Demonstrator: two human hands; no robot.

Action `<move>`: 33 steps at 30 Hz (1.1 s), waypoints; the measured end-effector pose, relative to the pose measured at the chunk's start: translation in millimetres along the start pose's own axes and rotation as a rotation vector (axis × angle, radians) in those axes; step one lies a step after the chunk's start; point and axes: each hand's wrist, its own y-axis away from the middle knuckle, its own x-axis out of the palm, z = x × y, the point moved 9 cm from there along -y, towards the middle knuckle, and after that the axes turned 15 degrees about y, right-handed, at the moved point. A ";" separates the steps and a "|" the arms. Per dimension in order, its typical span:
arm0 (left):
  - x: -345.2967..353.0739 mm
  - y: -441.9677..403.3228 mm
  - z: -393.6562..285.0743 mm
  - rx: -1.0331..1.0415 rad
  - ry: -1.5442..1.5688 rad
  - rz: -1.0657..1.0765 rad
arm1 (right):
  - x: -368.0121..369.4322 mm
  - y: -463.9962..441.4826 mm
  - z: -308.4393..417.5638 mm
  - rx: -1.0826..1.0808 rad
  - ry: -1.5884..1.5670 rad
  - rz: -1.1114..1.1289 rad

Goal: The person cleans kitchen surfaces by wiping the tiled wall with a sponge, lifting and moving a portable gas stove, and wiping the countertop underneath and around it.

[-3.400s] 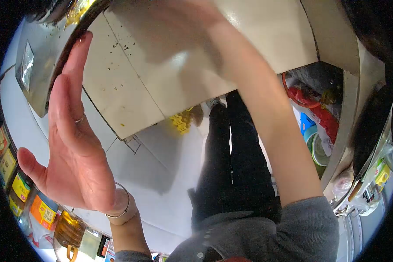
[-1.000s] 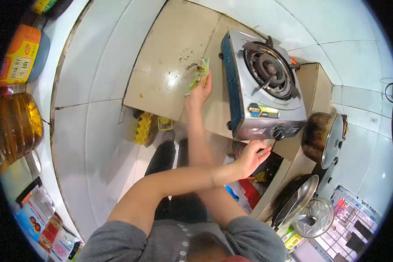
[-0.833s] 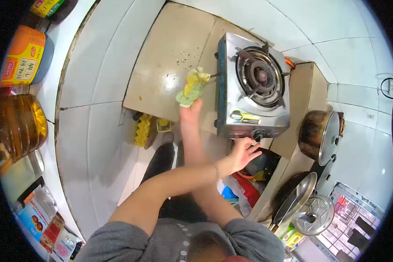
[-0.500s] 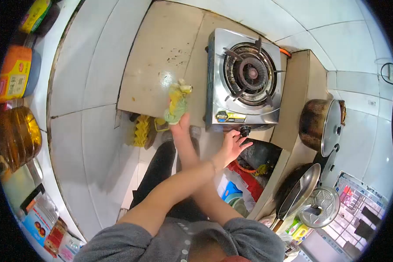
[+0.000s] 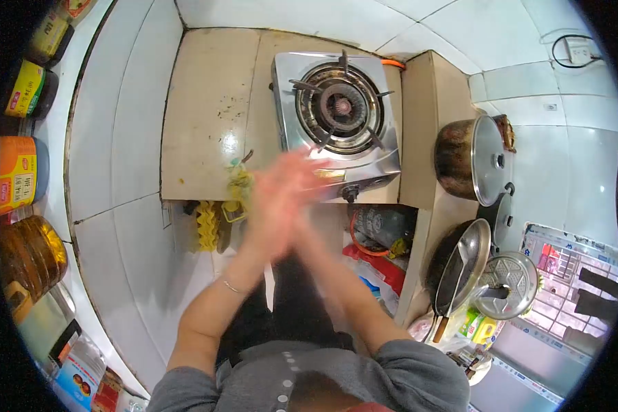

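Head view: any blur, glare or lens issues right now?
Head view: both hands motion-blurred, fingers smeared together; stove reasonably sharp. Bright glare spot on the counter, left of the stove. Strong fisheye: wall lines bow, corners black.

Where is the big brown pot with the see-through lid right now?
In the head view, the big brown pot is toward the right side, to the right of the stove and just above the dark frying pan in the picture.
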 end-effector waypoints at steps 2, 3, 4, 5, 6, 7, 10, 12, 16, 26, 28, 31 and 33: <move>-46.5 -9.0 -66.1 0.272 -0.070 -0.167 | -13.9 19.8 53.8 0.057 0.270 -0.159; -74.3 -12.1 -81.3 0.372 -0.077 -0.288 | -26.8 26.4 78.4 0.028 0.271 -0.203; -84.7 -17.4 -77.8 0.371 -0.076 -0.283 | -42.8 32.7 102.7 0.001 0.270 -0.247; -97.7 -27.8 -61.0 0.230 -0.163 -0.309 | -58.0 34.6 130.3 -0.061 0.188 -0.212; -112.0 -38.4 -42.7 0.091 -0.251 -0.334 | -70.1 34.1 166.8 -0.093 0.264 -0.321; -126.2 -48.6 -30.1 0.089 -0.250 -0.334 | -73.8 40.1 212.1 -0.263 0.364 -0.304; -164.4 -85.7 12.8 -0.091 -0.347 -0.410 | -159.1 28.2 297.4 -0.402 0.293 -0.487; -179.2 -103.0 26.8 -0.172 -0.437 -0.464 | -207.8 9.3 342.8 -0.479 0.276 -0.525; -168.7 -118.5 41.7 -0.260 -0.384 -0.405 | -266.4 -41.7 383.5 -0.463 0.351 -0.588; -173.4 -96.1 61.4 -0.187 -0.447 -0.466 | -319.3 -66.9 397.3 -0.540 0.304 -0.744; -171.3 -81.4 75.5 -0.230 -0.458 -0.483 | -324.9 -63.9 397.3 -0.526 0.320 -0.775; -154.1 -62.6 95.8 -0.256 -0.499 -0.429 | -312.1 -58.8 400.8 -0.500 0.351 -0.780; -149.7 -51.1 109.7 -0.257 -0.491 -0.423 | -309.3 -61.9 405.1 -0.482 0.373 -0.798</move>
